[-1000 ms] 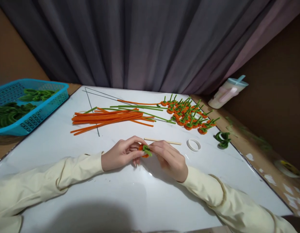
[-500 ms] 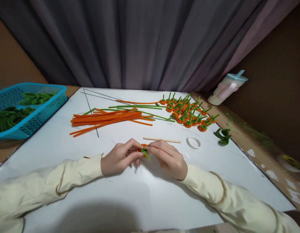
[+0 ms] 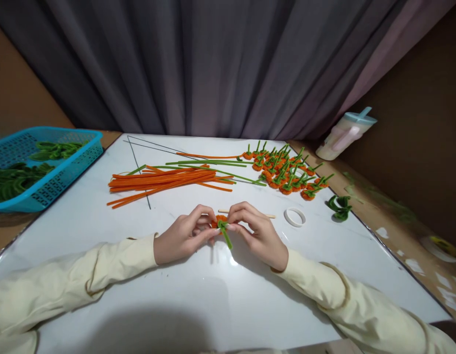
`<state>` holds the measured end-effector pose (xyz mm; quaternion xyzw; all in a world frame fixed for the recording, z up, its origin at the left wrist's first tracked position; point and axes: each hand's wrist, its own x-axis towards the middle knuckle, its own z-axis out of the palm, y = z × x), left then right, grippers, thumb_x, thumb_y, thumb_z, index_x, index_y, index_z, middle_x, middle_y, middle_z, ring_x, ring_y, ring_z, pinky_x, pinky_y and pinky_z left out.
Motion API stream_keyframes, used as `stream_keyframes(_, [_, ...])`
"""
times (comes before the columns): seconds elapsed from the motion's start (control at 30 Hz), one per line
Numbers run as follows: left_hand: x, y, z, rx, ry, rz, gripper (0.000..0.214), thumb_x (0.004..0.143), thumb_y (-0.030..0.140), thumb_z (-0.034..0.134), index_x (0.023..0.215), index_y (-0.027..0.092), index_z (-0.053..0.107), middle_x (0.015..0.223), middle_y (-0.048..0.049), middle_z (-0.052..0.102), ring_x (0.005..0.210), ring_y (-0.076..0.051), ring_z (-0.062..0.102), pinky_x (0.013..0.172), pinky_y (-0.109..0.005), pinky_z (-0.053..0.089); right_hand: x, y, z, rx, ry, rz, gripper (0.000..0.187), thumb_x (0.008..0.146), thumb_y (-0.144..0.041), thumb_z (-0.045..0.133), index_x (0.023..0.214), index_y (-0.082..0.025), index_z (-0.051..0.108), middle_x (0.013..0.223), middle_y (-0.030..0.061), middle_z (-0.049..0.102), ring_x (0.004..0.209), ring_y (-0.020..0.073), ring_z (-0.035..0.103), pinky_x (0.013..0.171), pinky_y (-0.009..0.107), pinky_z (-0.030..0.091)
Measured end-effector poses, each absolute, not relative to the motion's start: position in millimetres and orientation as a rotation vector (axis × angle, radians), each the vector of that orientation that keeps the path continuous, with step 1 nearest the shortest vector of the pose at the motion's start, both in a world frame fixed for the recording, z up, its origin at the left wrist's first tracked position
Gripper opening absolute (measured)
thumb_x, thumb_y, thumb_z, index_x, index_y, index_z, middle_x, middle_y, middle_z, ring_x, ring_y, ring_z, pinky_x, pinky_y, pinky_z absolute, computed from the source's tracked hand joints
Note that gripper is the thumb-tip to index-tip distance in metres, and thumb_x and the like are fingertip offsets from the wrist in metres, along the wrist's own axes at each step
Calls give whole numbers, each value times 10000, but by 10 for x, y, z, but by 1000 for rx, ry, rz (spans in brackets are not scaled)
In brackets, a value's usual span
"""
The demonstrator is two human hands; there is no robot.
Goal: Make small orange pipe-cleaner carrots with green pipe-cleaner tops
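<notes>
Between my two hands is a small orange pipe-cleaner pumpkin point(image 3: 219, 219) with a green stem and leaf piece pointing down toward me. My left hand point(image 3: 187, 233) pinches it from the left with thumb and fingers. From the right, my right hand point(image 3: 258, 235) closes thumb and fingertips on the green part at its top. Just behind the right fingers lies a thin wooden stick point(image 3: 269, 216), its middle covered by that hand. Beyond it, a bundle of orange pipe cleaners point(image 3: 165, 181) lies beside a few green pipe cleaners point(image 3: 213, 162).
Several finished-looking pumpkins point(image 3: 286, 188) with green stems cluster at the back right. A white ring point(image 3: 295, 217) and dark green curled pieces point(image 3: 339, 207) lie on the right. A blue basket point(image 3: 71, 169) with green pieces stands left, a tumbler point(image 3: 346, 135) at the far right.
My right hand has shifted slightly right, its fingers now more bent and raised. The pumpkin shows more of its orange side, and its green stem piece points further down and right.
</notes>
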<state>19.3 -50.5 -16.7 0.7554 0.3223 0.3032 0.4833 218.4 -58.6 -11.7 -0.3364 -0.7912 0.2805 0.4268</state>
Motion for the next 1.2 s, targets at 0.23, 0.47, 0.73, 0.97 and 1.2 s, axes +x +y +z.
stream_keyframes(0.23, [257, -458, -73, 1677, 864, 576, 283, 893, 377, 391, 763, 149, 495, 665, -18, 590, 479, -71, 434, 451, -195, 353, 2149, -553, -152, -859, -1880, 888, 85, 846, -158, 539, 766, -163, 567, 839, 57, 537, 808, 156, 534, 719, 291, 449])
stream_keyframes(0.47, [199, -261, -95, 1123, 509, 470, 252, 704, 315, 470, 860, 126, 528, 844, -128, 598, 780, -266, 603, 442, -302, 479, 2161, -542, -173, -836, -1829, 778, 81, 851, -129, 519, 791, -167, 558, 845, 60, 546, 783, 147, 546, 670, 262, 456])
stream_keyframes(0.73, [340, -401, -42, 1807, 920, 434, 301, 923, 381, 296, 727, 182, 409, 543, 33, 504, 458, -95, 449, 501, -233, 388, 2143, -572, -189, -742, -1941, 604, 142, 861, -64, 450, 829, -162, 548, 872, 76, 543, 794, 145, 535, 693, 279, 454])
stream_keyframes(0.97, [333, -469, -164, 2403, 939, 577, 208, 931, 240, 228, 776, 200, 361, 593, 47, 385, 448, -105, 404, 469, -240, 287, 2125, -566, -193, -825, -1749, 1008, 81, 842, -207, 553, 773, -169, 572, 890, 64, 508, 819, 150, 543, 706, 286, 501])
stream_keyframes(1.2, [284, -486, -325, 2695, 841, 705, 138, 901, 138, 248, 836, 188, 359, 560, 48, 434, 358, -99, 388, 386, -236, 243, 2119, -557, -197, -820, -1655, 1171, 149, 815, -284, 596, 728, -167, 563, 898, 66, 499, 866, 164, 530, 708, 292, 507])
